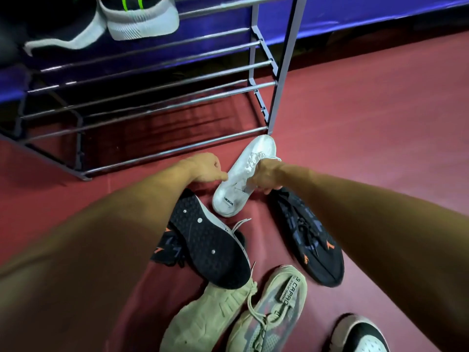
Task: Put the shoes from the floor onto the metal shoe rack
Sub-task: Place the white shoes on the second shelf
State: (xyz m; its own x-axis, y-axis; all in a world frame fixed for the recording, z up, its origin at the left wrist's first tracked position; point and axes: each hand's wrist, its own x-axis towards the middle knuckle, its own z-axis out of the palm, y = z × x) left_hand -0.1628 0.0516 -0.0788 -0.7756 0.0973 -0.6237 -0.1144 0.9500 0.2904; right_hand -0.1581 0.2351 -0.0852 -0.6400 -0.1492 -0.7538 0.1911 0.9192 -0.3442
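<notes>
A white sneaker (241,179) lies just in front of the metal shoe rack (157,102), toe toward the rack's front right leg. My right hand (266,176) is closed on its right side by the laces. My left hand (206,167) has its fingers curled, one fingertip touching the sneaker's left edge. On the red floor nearer me lie a shoe turned over with its black sole up (210,240), a black shoe with orange marks (307,237) and two beige shoes (269,313). A black shoe with white sole and green stripes (137,16) rests on an upper shelf.
The rack's lower bar shelves hold nothing in view. A purple wall (380,13) runs behind the rack. Another black and white shoe (360,336) sits at the bottom right. Open red floor (380,123) spreads to the right of the rack.
</notes>
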